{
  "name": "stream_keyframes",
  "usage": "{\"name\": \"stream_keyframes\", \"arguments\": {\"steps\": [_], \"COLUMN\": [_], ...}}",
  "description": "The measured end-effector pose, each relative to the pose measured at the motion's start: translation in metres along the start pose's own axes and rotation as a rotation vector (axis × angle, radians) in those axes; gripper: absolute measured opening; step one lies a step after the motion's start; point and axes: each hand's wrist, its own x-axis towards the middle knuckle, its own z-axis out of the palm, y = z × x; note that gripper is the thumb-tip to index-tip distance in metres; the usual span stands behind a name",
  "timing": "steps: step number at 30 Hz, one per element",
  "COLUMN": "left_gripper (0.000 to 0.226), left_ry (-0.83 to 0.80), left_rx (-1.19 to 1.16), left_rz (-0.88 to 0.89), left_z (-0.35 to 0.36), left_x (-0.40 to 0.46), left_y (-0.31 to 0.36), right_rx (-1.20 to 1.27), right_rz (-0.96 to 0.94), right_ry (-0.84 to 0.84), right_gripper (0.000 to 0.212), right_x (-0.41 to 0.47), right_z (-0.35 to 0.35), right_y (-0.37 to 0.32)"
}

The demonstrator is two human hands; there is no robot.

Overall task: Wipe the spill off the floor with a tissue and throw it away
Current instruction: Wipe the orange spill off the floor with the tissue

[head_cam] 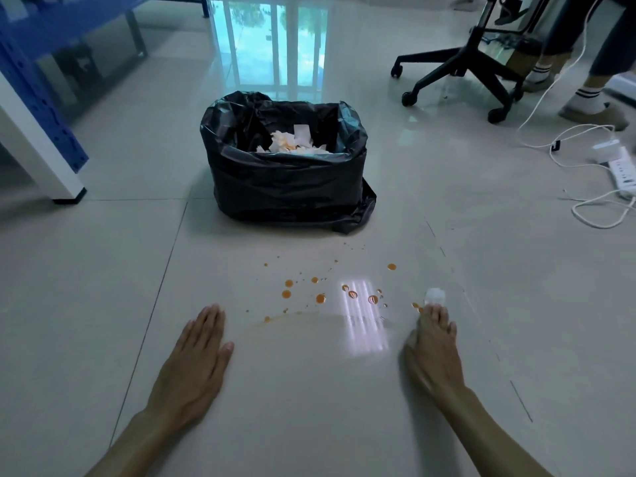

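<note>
Orange drops of the spill [320, 298] are scattered over the pale floor tile, with a thin smeared arc just below them. My right hand [434, 346] presses a crumpled white tissue [435, 297] to the floor at the spill's right edge; the tissue sticks out beyond my fingertips. My left hand [198, 356] lies flat on the floor, palm down, fingers together, left of the spill and holding nothing. Beyond the spill stands a bin lined with a black bag [285, 187], with several used tissues inside.
A blue and white table leg [44, 149] stands at the left. At the back right are an office chair base [461, 70] and a person's feet in socks [592, 105]. White cables and a power strip [623, 170] lie on the floor at right.
</note>
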Motion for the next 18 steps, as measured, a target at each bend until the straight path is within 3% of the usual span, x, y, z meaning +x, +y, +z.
{"name": "stream_keyframes", "arguments": {"steps": [7,12,15,18], "left_gripper": [0.062,0.061,0.061,0.060], "left_ry": [0.089,0.082,0.079,0.086], "left_rx": [0.086,0.092,0.067,0.067], "left_rz": [0.017,0.029,0.049,0.051], "left_z": [0.008,0.008,0.007,0.005], "left_x": [0.002,0.002,0.001,0.001], "left_y": [-0.003,-0.004,-0.006,-0.006], "right_rx": [0.068,-0.011,0.003,-0.078], "right_rz": [-0.268,-0.661,-0.820,-0.847], "right_ry": [-0.079,-0.175,-0.231,-0.134], "right_gripper": [0.074,0.067,0.062,0.055], "right_x": [0.005,-0.032,-0.061,-0.055], "right_z": [0.036,0.067,0.082,0.078], "right_y": [-0.116,-0.190,-0.207,-0.189]}}
